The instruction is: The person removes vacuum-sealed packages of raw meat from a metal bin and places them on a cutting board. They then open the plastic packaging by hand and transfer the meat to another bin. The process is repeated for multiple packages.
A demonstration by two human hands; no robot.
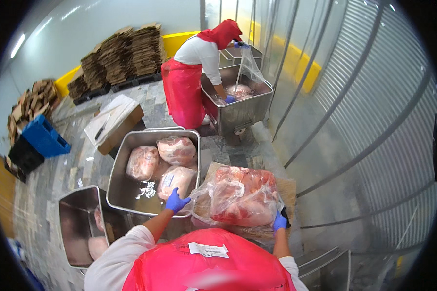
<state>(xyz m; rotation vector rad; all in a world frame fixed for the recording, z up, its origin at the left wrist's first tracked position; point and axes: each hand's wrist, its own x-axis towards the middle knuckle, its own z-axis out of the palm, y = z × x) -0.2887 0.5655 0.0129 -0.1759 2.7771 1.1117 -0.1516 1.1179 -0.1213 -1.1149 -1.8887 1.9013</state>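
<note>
A large block of raw red meat (245, 196) in loose clear plastic lies on a flattened sheet of cardboard (287, 194) right in front of me. My left hand (177, 201), in a blue glove, is closed on the plastic bag (201, 196), at its left edge, over the rim of a steel tub. At the block's lower right corner, my right hand (280, 221), also gloved in blue, is closed around a dark object (285, 217) whose kind I cannot make out. Its fingers are partly hidden.
Several wrapped meat pieces (177, 180) sit in the steel tub (112, 179). Another steel tub (63, 228) stands lower left. A knife (101, 130) rests on a covered box (114, 114). Ahead, a co-worker (187, 87) bends over a steel bin (243, 114). Strip curtains (335, 111) hang right.
</note>
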